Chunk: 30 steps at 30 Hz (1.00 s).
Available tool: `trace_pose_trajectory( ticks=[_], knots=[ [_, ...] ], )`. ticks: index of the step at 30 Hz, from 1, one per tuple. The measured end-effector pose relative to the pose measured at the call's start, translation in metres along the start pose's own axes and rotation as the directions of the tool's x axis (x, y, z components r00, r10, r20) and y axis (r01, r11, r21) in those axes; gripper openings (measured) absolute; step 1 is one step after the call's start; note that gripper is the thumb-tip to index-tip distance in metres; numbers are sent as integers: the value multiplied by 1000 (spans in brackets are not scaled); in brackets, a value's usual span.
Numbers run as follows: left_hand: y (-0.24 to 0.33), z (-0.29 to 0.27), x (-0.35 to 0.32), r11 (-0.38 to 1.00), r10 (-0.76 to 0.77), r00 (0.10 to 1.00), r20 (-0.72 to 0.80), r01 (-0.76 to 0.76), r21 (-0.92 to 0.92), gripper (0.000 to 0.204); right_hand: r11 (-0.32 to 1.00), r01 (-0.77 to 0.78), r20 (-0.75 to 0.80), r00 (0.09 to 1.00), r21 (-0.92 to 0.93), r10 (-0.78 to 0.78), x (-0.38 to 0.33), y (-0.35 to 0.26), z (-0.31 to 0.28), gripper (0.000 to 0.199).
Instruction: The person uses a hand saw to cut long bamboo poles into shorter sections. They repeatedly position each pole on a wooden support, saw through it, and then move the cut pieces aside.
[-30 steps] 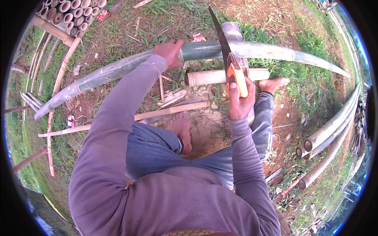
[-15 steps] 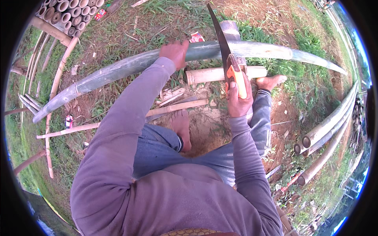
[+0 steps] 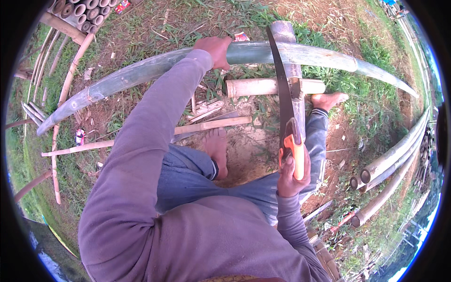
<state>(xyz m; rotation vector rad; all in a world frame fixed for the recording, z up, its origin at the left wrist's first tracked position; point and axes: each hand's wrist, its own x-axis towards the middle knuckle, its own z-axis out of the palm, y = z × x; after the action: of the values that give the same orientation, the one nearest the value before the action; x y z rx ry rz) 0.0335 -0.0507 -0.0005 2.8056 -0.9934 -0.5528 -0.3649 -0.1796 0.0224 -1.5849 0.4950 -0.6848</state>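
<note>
A long pale green bamboo pole [image 3: 141, 73] lies across the ground in front of me, resting on a short upright post [image 3: 287, 42]. My left hand [image 3: 215, 48] grips the pole from above near its middle. My right hand [image 3: 290, 176] holds a hand saw [image 3: 283, 89] by its orange and black handle. The dark blade reaches forward and crosses the pole just right of my left hand. Both my bare feet show, one [image 3: 217, 150] tucked in, the other [image 3: 329, 99] stretched out.
A short cut bamboo section [image 3: 263, 87] and split strips [image 3: 211, 124] lie on the dirt behind the pole. Stacked bamboo tubes [image 3: 75, 9] sit at the top left. Several long poles [image 3: 394, 157] lie at the right, thin canes [image 3: 56, 155] at the left.
The saw has been drawn back toward me along the cut, my right hand now lower in view. My left hand stays clamped on the pole.
</note>
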Motion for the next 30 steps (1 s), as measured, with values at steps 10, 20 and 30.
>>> trace_pose_trajectory(
  ticks=[10, 20, 30],
  knots=[
    [-2, -10, 10, 1000, -18, 999, 51, 18, 2, 80, 961, 174, -10, 984, -216, -180, 71, 18, 38, 43],
    [12, -13, 12, 1000, 17, 998, 54, -17, -6, 83, 957, 189, -9, 981, -221, -196, 150, 35, 71, 41],
    [-7, -12, 16, 1000, -9, 996, 91, 11, -28, 81, 995, 87, -34, 996, 45, -85, -22, 10, -6, 48]
  ],
)
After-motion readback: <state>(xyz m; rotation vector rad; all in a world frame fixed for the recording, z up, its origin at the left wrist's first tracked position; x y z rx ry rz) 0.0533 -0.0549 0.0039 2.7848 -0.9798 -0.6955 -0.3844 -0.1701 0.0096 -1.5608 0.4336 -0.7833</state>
